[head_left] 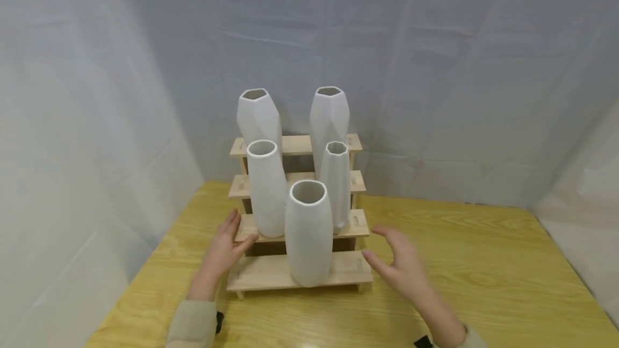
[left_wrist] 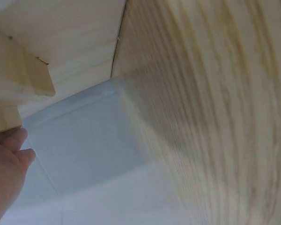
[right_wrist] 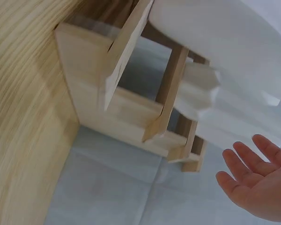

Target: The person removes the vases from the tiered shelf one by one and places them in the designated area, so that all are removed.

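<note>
4-tier stand [head_left: 263, 273] between left hand [head_left: 221, 251] and right hand [head_left: 400, 262]

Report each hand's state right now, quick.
Left hand: open, at the left end of the wooden stand.
Right hand: open, holding nothing, near the stand's right end.

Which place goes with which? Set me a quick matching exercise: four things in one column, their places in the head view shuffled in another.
Things:
1. front vase
2. left hand
3. wavy-rimmed vase
4. right hand

Places:
A. on the second-lowest step, right half
B. beside the right end of the rack
C. on the lowest step
D. at the rack's left end

Pairs: 1-C, 2-D, 3-A, 4-B
</note>
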Demonstrator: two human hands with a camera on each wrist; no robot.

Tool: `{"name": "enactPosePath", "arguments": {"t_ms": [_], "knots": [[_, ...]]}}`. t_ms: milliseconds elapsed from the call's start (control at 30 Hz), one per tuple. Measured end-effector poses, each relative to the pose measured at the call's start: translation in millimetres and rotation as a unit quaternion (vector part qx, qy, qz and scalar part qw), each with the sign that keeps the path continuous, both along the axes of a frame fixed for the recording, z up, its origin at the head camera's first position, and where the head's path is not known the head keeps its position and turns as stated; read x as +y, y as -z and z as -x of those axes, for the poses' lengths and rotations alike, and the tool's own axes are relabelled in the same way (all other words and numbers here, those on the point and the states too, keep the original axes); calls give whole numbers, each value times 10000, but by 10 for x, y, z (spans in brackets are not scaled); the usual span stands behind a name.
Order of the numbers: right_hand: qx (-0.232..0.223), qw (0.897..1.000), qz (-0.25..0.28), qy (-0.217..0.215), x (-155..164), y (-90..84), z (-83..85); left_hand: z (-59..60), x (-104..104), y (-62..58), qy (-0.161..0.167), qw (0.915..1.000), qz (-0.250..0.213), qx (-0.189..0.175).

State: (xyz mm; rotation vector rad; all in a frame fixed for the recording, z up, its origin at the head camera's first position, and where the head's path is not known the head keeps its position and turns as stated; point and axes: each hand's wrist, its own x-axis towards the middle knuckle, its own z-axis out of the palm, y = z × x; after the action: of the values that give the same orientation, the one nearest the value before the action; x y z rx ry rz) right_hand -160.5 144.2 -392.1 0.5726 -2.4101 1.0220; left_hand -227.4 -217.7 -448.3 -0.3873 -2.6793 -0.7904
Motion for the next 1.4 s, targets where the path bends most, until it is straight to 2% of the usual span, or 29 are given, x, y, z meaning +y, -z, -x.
{"name": "enactPosePath", "arguments": {"t_ms": [233,367,633,933,1167,1400], "knots": [[-66,9966,750,-346,-261,-59,19,-16,0,12,-87,9997,-197,-60],[-77,9937,980,-547,-393,-110,43,-11,-1,10,-71,9994,-327,-30],[-824,9817,1504,-824,-600,-173,105,-2,-9,18,-58,9993,-358,58],[-1091,9746,1715,-941,-747,-169,173,-12,0,41,-7,9996,-222,162],[-1426,9619,2042,-1127,-831,-261,175,-47,34,26,-23,9997,123,202],[-1403,9647,1969,-1041,-883,-220,228,-58,49,6,21,9992,258,305]]}}
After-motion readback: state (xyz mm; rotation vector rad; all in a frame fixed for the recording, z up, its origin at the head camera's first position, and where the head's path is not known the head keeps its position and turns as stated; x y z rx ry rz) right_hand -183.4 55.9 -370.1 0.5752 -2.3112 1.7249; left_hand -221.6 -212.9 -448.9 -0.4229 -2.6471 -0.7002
